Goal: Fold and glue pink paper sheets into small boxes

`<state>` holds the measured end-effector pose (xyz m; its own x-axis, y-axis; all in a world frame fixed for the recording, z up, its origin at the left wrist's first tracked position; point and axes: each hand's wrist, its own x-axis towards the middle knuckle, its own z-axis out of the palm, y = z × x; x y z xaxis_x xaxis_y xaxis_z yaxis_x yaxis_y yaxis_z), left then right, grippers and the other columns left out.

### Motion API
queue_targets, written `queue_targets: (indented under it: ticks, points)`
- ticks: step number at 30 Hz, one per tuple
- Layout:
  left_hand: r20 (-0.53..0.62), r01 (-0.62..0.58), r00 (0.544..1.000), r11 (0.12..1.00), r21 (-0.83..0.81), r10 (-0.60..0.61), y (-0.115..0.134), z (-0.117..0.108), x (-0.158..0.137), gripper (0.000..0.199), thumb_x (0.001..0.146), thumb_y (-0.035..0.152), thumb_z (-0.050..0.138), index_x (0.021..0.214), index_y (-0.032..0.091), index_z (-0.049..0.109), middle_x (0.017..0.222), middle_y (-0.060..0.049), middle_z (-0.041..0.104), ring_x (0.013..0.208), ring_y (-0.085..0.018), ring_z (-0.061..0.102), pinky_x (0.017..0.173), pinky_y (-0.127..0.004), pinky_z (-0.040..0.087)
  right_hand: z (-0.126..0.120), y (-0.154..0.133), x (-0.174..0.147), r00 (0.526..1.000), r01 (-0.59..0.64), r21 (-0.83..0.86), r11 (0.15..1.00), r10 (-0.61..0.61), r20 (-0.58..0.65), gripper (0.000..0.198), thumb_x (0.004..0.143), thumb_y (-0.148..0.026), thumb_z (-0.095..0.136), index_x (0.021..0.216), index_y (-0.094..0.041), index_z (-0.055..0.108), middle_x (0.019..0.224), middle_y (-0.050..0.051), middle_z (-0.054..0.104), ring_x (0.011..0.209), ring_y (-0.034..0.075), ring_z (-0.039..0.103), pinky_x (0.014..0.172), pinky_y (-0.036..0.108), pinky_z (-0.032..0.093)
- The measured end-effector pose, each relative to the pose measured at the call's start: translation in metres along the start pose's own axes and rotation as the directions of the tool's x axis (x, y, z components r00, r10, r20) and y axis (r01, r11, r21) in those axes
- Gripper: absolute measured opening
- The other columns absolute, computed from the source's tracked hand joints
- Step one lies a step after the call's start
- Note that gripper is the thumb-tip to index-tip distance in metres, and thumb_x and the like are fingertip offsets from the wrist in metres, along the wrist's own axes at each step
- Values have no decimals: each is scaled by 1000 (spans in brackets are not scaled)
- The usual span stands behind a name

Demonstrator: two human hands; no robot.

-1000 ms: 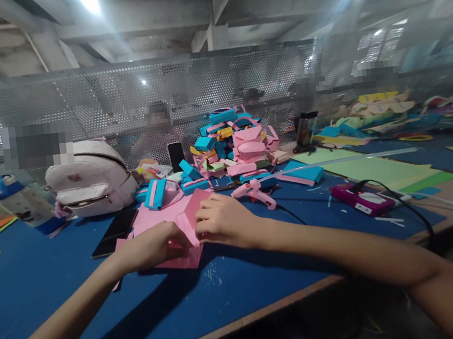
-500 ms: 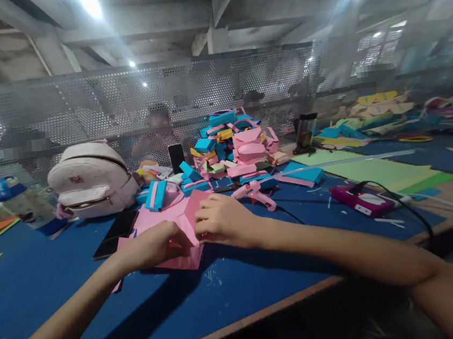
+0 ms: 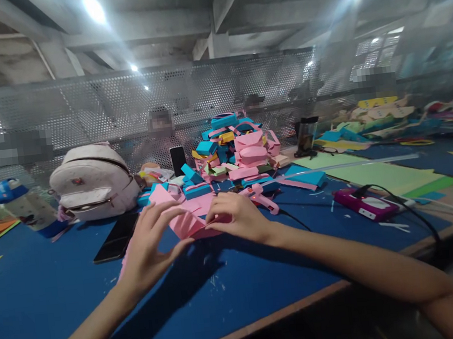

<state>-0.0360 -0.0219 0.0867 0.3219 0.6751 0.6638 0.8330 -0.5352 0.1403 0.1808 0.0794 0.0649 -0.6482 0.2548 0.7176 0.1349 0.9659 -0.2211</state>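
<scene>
A folded pink paper sheet [image 3: 186,217] is lifted off the blue table mat [image 3: 37,297], held between both my hands. My left hand [image 3: 149,247] pinches its left side with thumb and fingers spread around it. My right hand [image 3: 235,217] grips its right edge, fingers curled over the fold. A pink glue gun [image 3: 259,195] lies just behind my right hand.
A heap of pink and blue paper boxes [image 3: 234,150] stands behind the hands. A white backpack [image 3: 92,183], a water bottle [image 3: 24,207] and a black phone [image 3: 116,237] lie at the left. A pink power strip [image 3: 362,204] with cables lies at the right. Perforated metal screen at the back, people behind it.
The pink sheet was lying flat under both hands; now it is raised and folded up between them. My left hand has lifted and spread its fingers.
</scene>
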Motion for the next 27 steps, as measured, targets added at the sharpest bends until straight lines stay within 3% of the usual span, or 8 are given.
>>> queue_targets:
  ticks: [7,11,15,17,19,21,24,27]
  points:
    - [6,129,992,990,-62,-128,-5,35,-26,78,81,41,69,145,35,26,155,-10,27,143,-32,25,115,-52,26,7,0,-10,1000,-20,68,998,19,20,5,85,-23,71,82,-19,69,83,2,71,80,16,60,76,30,43]
    - [79,129,989,991,-35,-126,-12,35,-29,81,83,45,66,149,36,19,157,-9,28,145,-32,23,117,-55,18,8,1,-12,999,-21,83,996,18,40,3,86,-22,69,84,-20,69,83,1,71,82,16,61,79,32,43]
    - [240,40,970,999,-1,-39,-26,19,-24,93,81,54,64,152,31,8,156,-12,30,144,-34,26,117,-58,3,8,2,-14,998,0,95,995,-6,66,4,86,-23,69,84,-20,69,85,2,71,83,16,62,78,31,43]
    - [254,45,966,999,1,-44,-35,9,-18,71,91,50,51,150,31,17,153,-11,38,141,-31,33,117,-57,1,8,2,-14,996,21,90,996,-29,87,5,86,-25,69,84,-20,69,85,2,71,83,17,62,77,31,42]
    - [280,69,957,997,45,-79,-43,2,-14,45,94,44,47,137,30,41,137,-7,56,127,-27,49,116,-57,4,7,1,-13,993,40,75,996,-48,109,7,87,-26,68,83,-20,68,84,2,71,82,17,62,75,30,41]
    - [317,90,943,995,43,-99,-46,-2,-11,26,92,41,51,112,26,60,111,-3,69,107,-24,60,113,-54,18,6,-1,-13,989,64,52,997,-71,129,7,88,-26,67,83,-21,68,84,1,70,81,17,61,75,30,40]
    - [388,112,917,993,-43,-86,-41,-3,-11,25,92,41,52,82,22,64,80,1,67,84,-19,60,98,-41,37,6,-3,-14,983,120,1,993,-119,139,10,89,-28,65,84,-20,68,84,2,69,81,17,59,74,31,38]
    - [436,125,898,986,-112,-64,-30,-3,-10,26,92,41,53,80,22,66,77,2,64,79,-16,58,97,-38,36,4,-7,-14,975,190,-65,980,-181,133,13,92,-29,61,85,-20,68,84,3,69,79,17,56,74,31,37]
